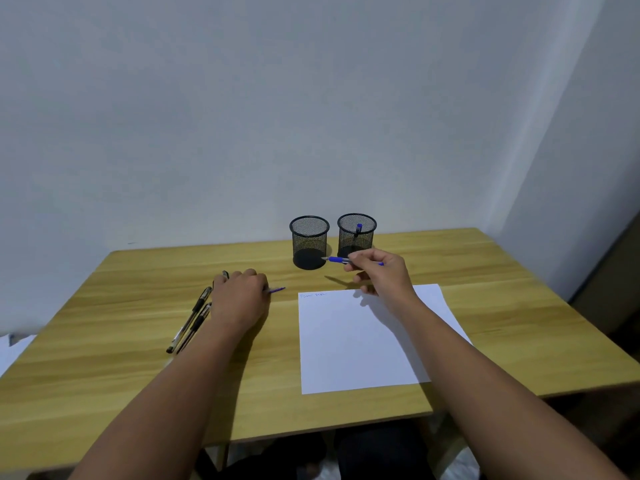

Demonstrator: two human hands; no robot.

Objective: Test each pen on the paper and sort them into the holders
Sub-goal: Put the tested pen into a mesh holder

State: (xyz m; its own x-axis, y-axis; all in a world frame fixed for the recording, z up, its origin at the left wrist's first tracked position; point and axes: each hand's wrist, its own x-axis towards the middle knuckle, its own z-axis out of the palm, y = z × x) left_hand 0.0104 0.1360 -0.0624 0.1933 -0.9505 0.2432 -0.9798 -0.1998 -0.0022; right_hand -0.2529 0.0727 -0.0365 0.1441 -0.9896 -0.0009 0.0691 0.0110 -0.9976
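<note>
My right hand (381, 271) holds a blue pen (337, 260) level above the table, its tip pointing left toward the base of the left mesh holder (309, 242). The right mesh holder (356, 233) has one blue pen (358, 228) standing in it; the left one looks empty. The white paper (360, 341) lies below my right hand, with faint blue marks near its top left corner. My left hand (240, 299) rests on the table over some pens; a blue pen end (277, 290) sticks out to its right. Two black pens (192, 320) lie to its left.
The wooden table (104, 358) stands against a plain wall. Its front edge is near me and the right edge runs past the paper. Something white (14, 348) shows at the far left, off the table.
</note>
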